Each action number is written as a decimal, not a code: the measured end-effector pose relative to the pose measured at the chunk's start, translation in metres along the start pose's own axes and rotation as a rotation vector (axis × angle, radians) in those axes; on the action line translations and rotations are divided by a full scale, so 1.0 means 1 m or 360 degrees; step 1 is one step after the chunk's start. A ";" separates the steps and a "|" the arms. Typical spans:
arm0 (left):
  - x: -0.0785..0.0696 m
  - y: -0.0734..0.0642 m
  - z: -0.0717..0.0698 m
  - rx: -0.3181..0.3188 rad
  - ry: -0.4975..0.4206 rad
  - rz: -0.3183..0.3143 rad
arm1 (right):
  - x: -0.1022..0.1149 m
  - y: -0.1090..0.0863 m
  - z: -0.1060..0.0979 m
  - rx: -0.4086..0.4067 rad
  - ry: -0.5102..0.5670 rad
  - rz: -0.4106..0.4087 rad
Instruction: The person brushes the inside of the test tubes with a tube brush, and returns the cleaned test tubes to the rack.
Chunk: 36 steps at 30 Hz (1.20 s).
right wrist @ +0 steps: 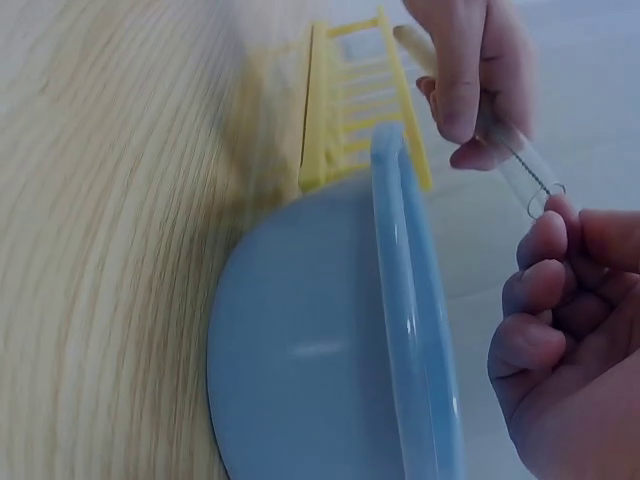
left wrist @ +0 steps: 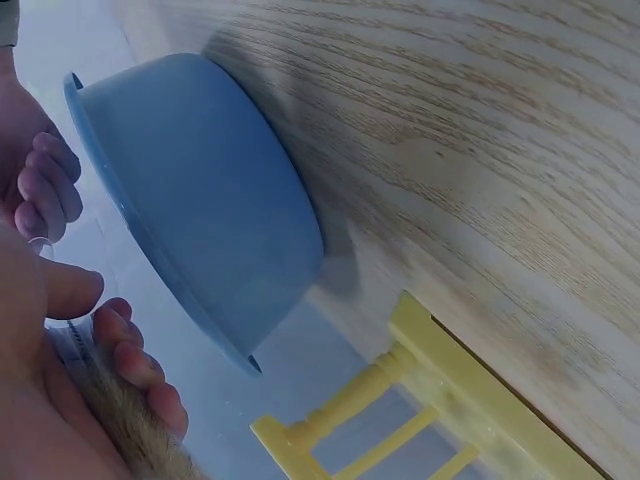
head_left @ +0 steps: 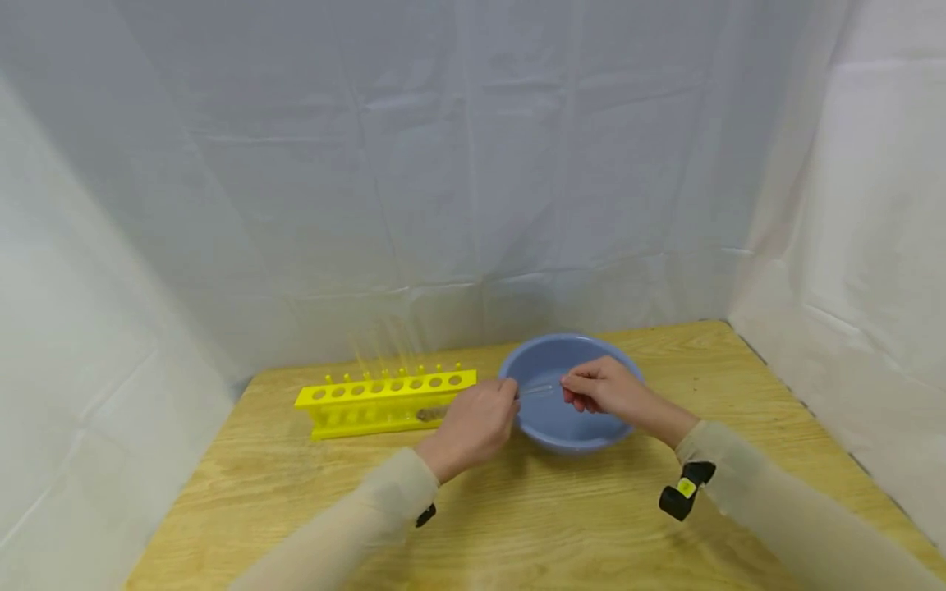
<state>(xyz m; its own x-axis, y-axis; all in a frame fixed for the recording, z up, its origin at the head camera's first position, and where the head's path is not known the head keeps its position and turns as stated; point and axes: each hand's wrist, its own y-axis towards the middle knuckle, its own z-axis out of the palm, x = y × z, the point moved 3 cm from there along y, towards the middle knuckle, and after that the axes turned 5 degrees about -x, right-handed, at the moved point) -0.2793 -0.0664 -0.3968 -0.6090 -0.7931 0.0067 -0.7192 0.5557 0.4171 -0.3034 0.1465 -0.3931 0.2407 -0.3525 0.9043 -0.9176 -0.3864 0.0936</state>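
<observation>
My left hand point(head_left: 476, 419) grips a clear glass test tube point(right wrist: 528, 182) over the near side of the bowl. A test tube brush runs along the tube, its brown bristles point(left wrist: 135, 425) on the left side of that hand. From the other side comes its twisted wire point(right wrist: 530, 165), which ends in a small loop. My right hand point(head_left: 602, 386) has its thumb and forefinger pinched together at that loop, the other fingers curled. Below both hands stands a blue plastic bowl point(head_left: 569, 431). Whether the bristles lie fully within the glass is hard to tell.
A yellow test tube rack point(head_left: 384, 392) stands left of the bowl, with several faint clear tubes point(head_left: 399, 341) at its back pegs. All stands on a wooden table point(head_left: 562, 517). White sheeting point(head_left: 473, 164) hangs behind and at both sides.
</observation>
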 end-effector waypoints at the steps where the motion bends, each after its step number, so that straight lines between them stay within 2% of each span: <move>1: 0.000 0.000 0.000 -0.0009 -0.0001 0.0006 | 0.000 0.000 0.000 -0.0004 0.0027 0.0024; 4: 0.000 0.001 0.000 -0.0009 -0.0025 -0.0003 | 0.000 -0.002 -0.002 -0.0010 0.0048 0.0039; 11: 0.003 0.001 0.002 0.0038 -0.0115 -0.0041 | -0.001 -0.008 -0.004 -0.0031 -0.0120 -0.0147; 15: 0.003 0.000 0.002 0.0051 -0.0113 -0.0033 | -0.003 -0.009 -0.004 -0.0018 -0.0148 -0.0153; 18: 0.002 0.000 0.004 0.0070 -0.0110 -0.0026 | -0.003 -0.007 -0.004 0.0009 -0.0034 -0.0020; 24: 0.000 -0.002 0.005 0.0069 -0.0085 -0.0005 | -0.004 -0.006 -0.001 0.0049 0.0437 0.0423; 26: -0.002 -0.003 0.005 0.0059 -0.0065 0.0016 | -0.005 -0.006 0.001 0.0062 0.0547 0.0508; 28: -0.002 -0.003 0.006 0.0065 -0.0066 0.0017 | -0.006 -0.006 0.003 0.0071 0.0573 0.0518; 30: -0.001 -0.003 0.006 0.0088 -0.0088 -0.0010 | -0.007 -0.007 0.002 0.0055 0.0470 0.0420; 32: 0.000 -0.003 0.006 0.0118 -0.0122 -0.0050 | -0.006 -0.009 0.001 0.0015 0.0255 0.0229; 36: 0.002 -0.003 0.004 0.0145 -0.0188 -0.0102 | 0.000 -0.015 -0.001 -0.0157 -0.0357 -0.0379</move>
<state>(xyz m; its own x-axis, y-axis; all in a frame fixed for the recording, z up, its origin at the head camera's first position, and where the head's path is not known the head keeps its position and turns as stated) -0.2798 -0.0683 -0.4018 -0.5922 -0.7959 -0.1262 -0.7819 0.5296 0.3289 -0.2901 0.1533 -0.3939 0.5058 -0.4453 0.7388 -0.8506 -0.4003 0.3410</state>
